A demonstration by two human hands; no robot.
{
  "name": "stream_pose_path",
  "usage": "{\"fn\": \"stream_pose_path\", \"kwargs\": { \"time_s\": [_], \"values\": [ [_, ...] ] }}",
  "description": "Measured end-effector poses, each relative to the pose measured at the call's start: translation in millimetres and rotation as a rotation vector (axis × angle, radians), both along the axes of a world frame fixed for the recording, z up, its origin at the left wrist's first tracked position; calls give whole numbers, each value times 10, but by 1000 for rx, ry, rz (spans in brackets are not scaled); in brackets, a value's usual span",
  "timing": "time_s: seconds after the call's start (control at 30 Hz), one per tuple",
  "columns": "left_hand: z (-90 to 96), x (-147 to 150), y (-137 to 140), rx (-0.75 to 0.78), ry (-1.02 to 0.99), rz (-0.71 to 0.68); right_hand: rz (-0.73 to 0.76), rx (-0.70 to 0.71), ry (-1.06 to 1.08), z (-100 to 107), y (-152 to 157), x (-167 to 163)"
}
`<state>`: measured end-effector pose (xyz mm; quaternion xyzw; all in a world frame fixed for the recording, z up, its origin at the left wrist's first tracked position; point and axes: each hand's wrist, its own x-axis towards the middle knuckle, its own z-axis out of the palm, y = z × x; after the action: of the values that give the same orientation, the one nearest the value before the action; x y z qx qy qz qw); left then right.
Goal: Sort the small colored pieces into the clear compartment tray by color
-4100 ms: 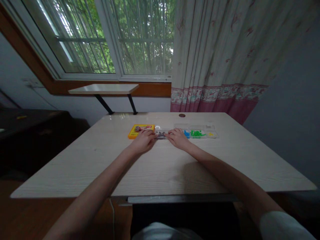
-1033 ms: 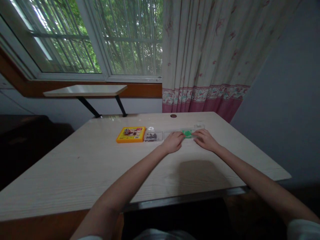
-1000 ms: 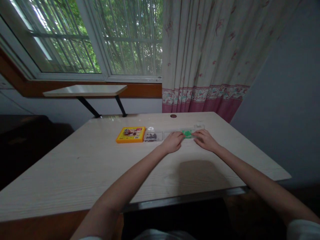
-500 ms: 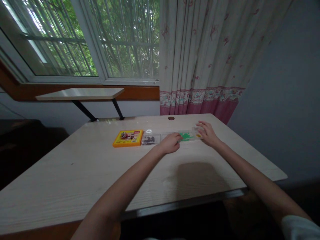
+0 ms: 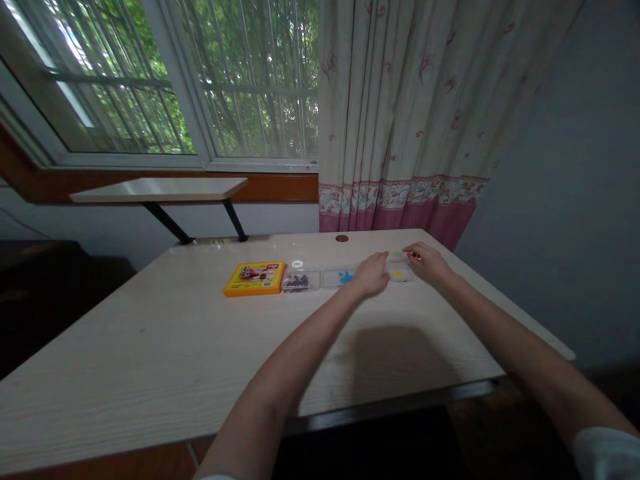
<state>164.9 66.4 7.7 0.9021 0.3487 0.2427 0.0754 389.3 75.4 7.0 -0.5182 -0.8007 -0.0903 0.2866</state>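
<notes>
A clear plastic box (image 5: 399, 275) with yellow pieces lies between my hands, its clear lid (image 5: 397, 257) tilted up at the back. My left hand (image 5: 371, 275) rests at the box's left side, thumb in front and fingers curled toward the lid; it covers the place where the green pieces lay. At the right, my right hand (image 5: 427, 263) pinches the lid's edge. To the left of my left hand are a clear box with blue pieces (image 5: 345, 276) and another clear box with dark pieces (image 5: 299, 281).
A yellow-orange flat case (image 5: 255, 278) with a printed cover lies at the row's left end. Behind are a round cable hole (image 5: 342, 239) and a raised shelf (image 5: 165, 188) on black legs. A curtain (image 5: 400, 133) hangs past the table's back edge.
My left hand has moved right, off the blue pieces and over the green ones. My right hand has shifted slightly right, its fingers closing at the lid of the box with yellow pieces.
</notes>
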Motion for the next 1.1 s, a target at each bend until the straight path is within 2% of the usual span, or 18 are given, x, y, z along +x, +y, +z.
{"fn": "stream_pose_path", "kwargs": {
  "time_s": [0.17, 0.47, 0.9, 1.1],
  "values": [
    [-69, 108, -68, 55, 15, -32, 66, 45, -2, -58, -277, 28],
    [-101, 82, -186, 123, 168, -81, 128, 5, 1, -363, -548, 108],
    [-134, 108, -262, 198, 257, -42, 127, 6, 22, -385, -577, 82],
    [-235, 108, -281, 272, 228, -28, 116, -53, 46, -377, -603, 53]
  ]
}}
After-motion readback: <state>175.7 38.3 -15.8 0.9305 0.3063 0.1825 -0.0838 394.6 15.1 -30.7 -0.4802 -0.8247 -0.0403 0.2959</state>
